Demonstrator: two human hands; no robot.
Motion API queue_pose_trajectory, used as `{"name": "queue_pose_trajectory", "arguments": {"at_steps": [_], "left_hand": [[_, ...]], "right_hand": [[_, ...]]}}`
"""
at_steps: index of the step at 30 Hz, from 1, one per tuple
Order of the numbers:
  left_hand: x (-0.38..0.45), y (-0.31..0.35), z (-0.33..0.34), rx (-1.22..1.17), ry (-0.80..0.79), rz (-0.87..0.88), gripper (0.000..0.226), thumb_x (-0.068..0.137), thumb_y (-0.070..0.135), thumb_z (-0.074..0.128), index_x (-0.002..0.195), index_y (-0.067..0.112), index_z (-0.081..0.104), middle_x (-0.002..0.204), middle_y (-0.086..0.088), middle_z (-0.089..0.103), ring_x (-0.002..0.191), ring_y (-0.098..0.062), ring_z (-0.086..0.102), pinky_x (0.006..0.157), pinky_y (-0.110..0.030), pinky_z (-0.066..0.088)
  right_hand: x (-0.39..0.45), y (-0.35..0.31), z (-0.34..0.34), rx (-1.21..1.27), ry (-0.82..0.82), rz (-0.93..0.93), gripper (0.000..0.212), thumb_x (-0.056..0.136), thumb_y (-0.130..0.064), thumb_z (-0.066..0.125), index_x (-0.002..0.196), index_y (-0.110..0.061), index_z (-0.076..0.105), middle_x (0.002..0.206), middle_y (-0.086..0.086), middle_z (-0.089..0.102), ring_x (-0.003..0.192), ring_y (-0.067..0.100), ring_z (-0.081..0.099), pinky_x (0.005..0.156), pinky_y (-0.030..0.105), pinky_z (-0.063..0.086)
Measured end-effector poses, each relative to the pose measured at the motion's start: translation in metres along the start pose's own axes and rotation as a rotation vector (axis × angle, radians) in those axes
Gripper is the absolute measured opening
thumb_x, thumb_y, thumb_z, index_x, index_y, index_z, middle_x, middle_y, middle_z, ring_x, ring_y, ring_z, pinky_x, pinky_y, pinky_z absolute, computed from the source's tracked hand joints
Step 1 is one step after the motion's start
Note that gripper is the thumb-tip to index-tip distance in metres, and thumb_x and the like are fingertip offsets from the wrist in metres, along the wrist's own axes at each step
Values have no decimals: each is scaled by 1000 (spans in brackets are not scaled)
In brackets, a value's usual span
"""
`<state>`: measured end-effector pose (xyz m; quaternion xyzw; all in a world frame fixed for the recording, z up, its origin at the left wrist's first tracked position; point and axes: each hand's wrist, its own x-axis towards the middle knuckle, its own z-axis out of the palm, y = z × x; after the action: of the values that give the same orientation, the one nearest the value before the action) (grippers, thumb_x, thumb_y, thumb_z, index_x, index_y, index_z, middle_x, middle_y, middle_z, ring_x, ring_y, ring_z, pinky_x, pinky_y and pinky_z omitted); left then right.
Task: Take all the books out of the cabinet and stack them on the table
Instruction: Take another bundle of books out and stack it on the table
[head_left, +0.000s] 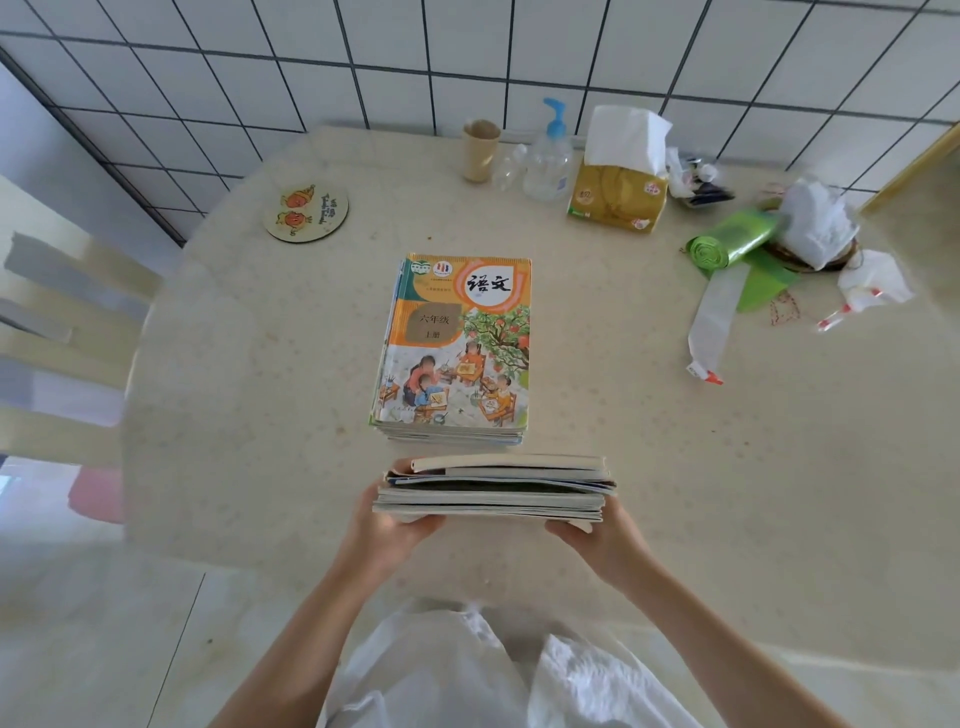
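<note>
A stack of books (454, 353) lies in the middle of the round beige table (260, 374); its top book has an orange cover with children drawn at desks. Just in front of that stack I hold a second pile of several books (493, 488) edge-on, above the table's near part. My left hand (387, 525) grips the pile's left end from below, and my right hand (597, 535) grips its right end the same way. The cabinet is out of view.
At the back of the table stand a paper cup (480, 150), a pump bottle (548, 156) and a tissue pack (618, 192). A green bag roll (732, 244) and crumpled wrappers lie at the right. A round coaster (305, 212) lies at the left, a chair (62, 332) beyond the left edge.
</note>
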<state>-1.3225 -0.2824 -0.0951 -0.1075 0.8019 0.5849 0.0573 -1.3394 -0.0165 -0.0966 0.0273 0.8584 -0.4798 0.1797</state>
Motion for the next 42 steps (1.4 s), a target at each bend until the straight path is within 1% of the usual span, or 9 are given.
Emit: {"name": "queue_pose_trajectory", "arguments": {"at_steps": [3,8,13,19,24,28,34,39,42], "left_hand": [[3,-2,-2,-29,1,-78,43,66,8,87,103,23,71,98,7,75,96,-15,70,84,-35,57],[4,3,-3,-80,-13,-128,46,56,30,91,97,18,74,96,8,76,93,-11,71,85,-38,57],[9,28,-15,-177,-108,-137,41,50,25,93,86,36,77,89,4,77,88,-14,73,77,-35,59],[42,43,-31,-217,-4,-188,63,34,25,88,94,16,70,86,0,77,83,-24,74,66,-34,59],[82,70,-39,-346,132,-225,53,63,5,87,108,14,61,95,-4,76,82,-19,74,69,-33,58],[118,89,-43,-365,232,-248,51,72,15,84,112,23,54,89,1,73,71,-13,72,58,-28,55],[152,82,-44,-196,177,-315,52,74,28,83,116,31,53,105,-2,70,91,-21,69,80,-41,58],[157,75,-44,-136,146,-358,46,80,21,78,118,24,53,92,8,67,77,-4,63,57,-19,46],[163,73,-47,-103,151,-369,45,80,20,78,117,23,54,90,7,69,76,-6,66,57,-20,49]], "right_hand": [[2,-5,-3,1,4,31,38,77,-4,77,96,-33,60,104,-5,69,103,21,64,96,38,48],[5,-10,-10,-28,-13,71,42,77,-5,77,85,-41,58,81,-37,67,86,-3,65,85,31,48],[9,-30,-27,-43,-96,42,34,77,-19,77,102,-34,59,100,-7,73,96,17,66,82,22,46],[32,-72,-39,196,-99,36,37,72,-40,70,100,-18,62,98,19,68,84,27,66,84,58,50],[70,-113,-44,344,-99,94,23,85,-32,66,105,-21,64,104,9,71,97,26,69,87,53,55],[102,-132,-39,463,-81,229,24,92,-28,60,112,-14,61,101,11,68,87,23,69,77,45,57],[134,-139,-29,569,-54,430,27,96,-23,56,118,-8,56,100,10,64,76,19,65,63,31,53],[141,-132,-17,607,-59,539,27,94,-21,60,116,-6,56,103,14,67,81,23,67,63,32,54],[147,-135,-18,643,-60,559,28,92,-20,63,115,-5,57,103,15,67,81,25,67,62,33,54]]}}
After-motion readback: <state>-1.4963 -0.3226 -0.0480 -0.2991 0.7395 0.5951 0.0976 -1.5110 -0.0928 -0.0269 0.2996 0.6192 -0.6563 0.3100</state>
